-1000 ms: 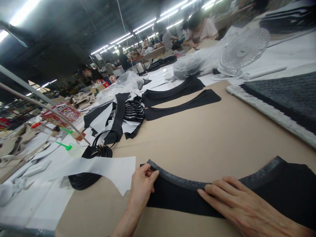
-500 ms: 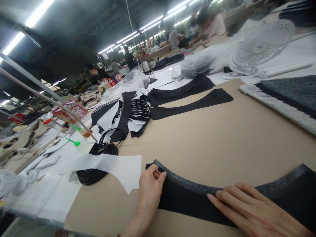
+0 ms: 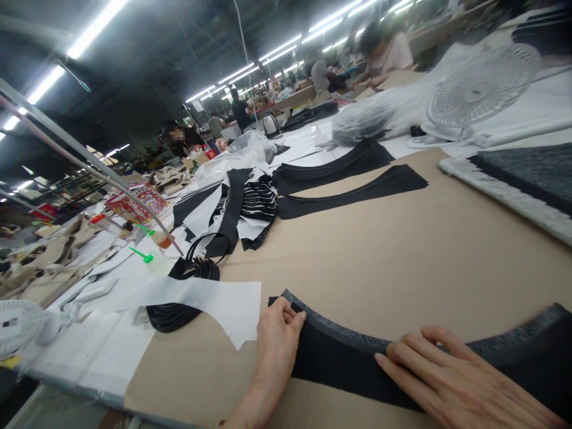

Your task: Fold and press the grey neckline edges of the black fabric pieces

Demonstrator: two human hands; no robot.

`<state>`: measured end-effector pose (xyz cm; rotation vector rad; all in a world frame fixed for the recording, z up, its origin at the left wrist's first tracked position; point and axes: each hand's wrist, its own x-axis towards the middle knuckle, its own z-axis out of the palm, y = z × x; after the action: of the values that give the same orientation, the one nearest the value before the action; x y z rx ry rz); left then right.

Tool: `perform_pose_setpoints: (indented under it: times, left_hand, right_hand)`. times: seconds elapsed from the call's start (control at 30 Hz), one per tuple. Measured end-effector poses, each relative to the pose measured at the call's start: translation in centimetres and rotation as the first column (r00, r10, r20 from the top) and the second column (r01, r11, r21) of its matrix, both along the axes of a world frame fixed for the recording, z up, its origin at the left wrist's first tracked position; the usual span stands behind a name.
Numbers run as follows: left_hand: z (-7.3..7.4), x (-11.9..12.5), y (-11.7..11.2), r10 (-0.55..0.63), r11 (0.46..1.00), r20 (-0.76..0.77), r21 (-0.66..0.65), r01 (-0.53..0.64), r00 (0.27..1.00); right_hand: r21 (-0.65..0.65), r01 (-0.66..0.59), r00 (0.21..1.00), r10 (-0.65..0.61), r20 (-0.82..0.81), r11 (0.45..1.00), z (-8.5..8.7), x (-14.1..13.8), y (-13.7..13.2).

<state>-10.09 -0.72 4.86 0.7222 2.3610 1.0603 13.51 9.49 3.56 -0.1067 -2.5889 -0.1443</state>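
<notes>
Tabletop (image 3: pixel 357 268), plain and tan, is the biggest thing I see. Next comes the long black cloth (image 3: pixel 339 369), which lies flat on it, close to me and under both hands. Far to the right sits a stack of grey and black fabric (image 3: pixel 527 173), with a white fan (image 3: pixel 485 89) behind it. Two curved black strips (image 3: pixel 353 195) lie past the middle, well apart from my hands. A white piece (image 3: pixel 239 304) is just left of my left hand and partly covers a coil of black cord (image 3: pixel 172 319). My right hand (image 3: pixel 433 369) is palm down, fingers a little apart, resting on the cloth and not pinching it. My left hand (image 3: pixel 280 333) reaches up from the bottom, thumb and bent fingers pinched together on the cloth's left end. Along the cloth's far edge runs a thin, speckled grey band (image 3: pixel 339 331), dipping in the middle like a smile. Smallest is a green bottle tip (image 3: pixel 145 257), off to the left.
</notes>
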Motion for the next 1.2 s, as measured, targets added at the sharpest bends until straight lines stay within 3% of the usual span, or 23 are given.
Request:
perform_pose_setpoints:
  times: [0.17, 0.27, 0.5, 0.73, 1.0, 1.2]
  left_hand:
    - [0.3, 0.2, -0.1, 0.03, 0.997, 0.027, 0.076, -0.032, 0.999]
    - [0.4, 0.2, 0.0, 0.015, 0.996, 0.04, 0.093, -0.019, 0.999]
    - [-0.1, -0.7, 0.1, -0.033, 0.999, 0.095, 0.025, 0.031, 0.995]
    - [0.3, -0.8, 0.4, -0.023, 0.999, 0.134, -0.032, 0.028, 0.991]
    - [0.6, -0.6, 0.5, -0.018, 0.997, 0.106, -0.071, 0.025, 0.994]
    - [-0.3, -1.0, 0.8, 0.008, 0.994, 0.061, -0.107, -0.001, 0.998]
  right_hand:
    - [-0.098, -0.068, 0.998, 0.067, -0.013, 0.993, 2.6, -3.8, -1.2]
    - [-0.136, -0.035, 0.998, 0.028, -0.054, 0.99, 3.2, -5.8, -2.1]
    - [-0.086, 0.002, 0.996, -0.009, -0.09, 0.996, 0.7, -6.6, -2.4]
    - [-0.08, 0.002, 0.986, -0.016, -0.168, 0.997, 1.5, -6.8, -2.2]
    - [-0.124, -0.033, 0.995, 0.021, -0.094, 0.992, -1.2, -6.8, -2.3]
    - [-0.16, -0.033, 0.998, 0.024, -0.053, 0.987, -1.3, -6.8, -2.3]
